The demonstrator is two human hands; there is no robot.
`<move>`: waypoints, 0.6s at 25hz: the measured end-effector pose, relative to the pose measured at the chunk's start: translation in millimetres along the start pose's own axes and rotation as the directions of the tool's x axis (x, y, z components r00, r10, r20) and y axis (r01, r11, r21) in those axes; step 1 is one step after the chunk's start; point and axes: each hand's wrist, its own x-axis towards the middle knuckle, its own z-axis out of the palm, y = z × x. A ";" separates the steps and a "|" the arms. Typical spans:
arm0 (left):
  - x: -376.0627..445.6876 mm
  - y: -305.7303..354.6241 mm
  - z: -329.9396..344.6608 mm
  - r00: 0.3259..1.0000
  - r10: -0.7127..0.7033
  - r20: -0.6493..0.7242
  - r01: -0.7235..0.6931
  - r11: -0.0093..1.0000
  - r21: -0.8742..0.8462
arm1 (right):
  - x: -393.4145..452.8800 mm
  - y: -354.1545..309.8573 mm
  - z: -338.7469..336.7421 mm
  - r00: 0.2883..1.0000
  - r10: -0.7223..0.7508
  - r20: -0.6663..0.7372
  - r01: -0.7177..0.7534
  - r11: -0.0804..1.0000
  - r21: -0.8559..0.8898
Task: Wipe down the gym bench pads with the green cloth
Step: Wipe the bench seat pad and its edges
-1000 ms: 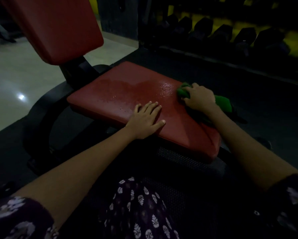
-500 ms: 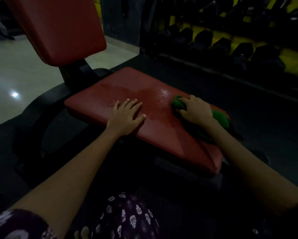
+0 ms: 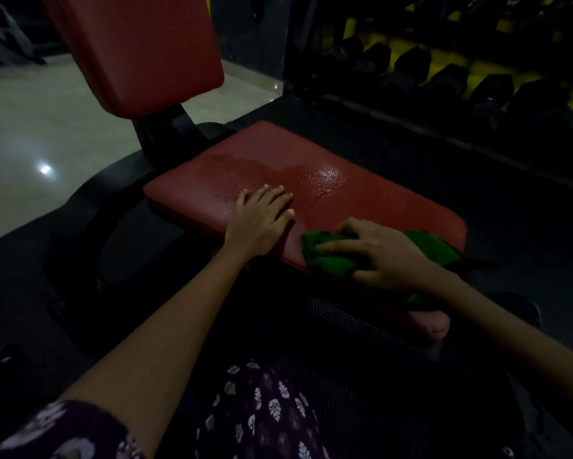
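The right hand [image 3: 387,256] has the green cloth [image 3: 331,256] bunched in its grip, fingers curled over the top of it and the thumb tucked along the near side. This grip sits at the near edge of the red seat pad [image 3: 361,200], and more of the cloth trails out behind the wrist toward the pad's right end. Part of the cloth hangs over the pad's front edge below the hand.

Just to the left of the grip, the left hand [image 3: 261,223] lies flat on the same pad, fingers straight and close together, palm down, holding nothing. A narrow strip of red shows between the two hands, so they are near but apart.

Beyond the grip, farther across the pad, a patch of wet droplets [image 3: 326,178] glints, and a darker damp area spreads to its left.

Up and to the left of the grip, the red back pad [image 3: 136,51] rises tilted on a black frame [image 3: 165,134]. Far beyond the grip to the right, a row of dark dumbbells [image 3: 444,81] sits on a rack with yellow behind it. Pale tiled floor [image 3: 30,127] lies off to the left.
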 end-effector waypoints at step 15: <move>1.9 -5.8 -9.3 0.995 -0.093 -0.019 0.068 0.839 -0.539 | 40.6 -36.6 4.4 1.000 -0.011 -0.028 0.008 0.994 -0.110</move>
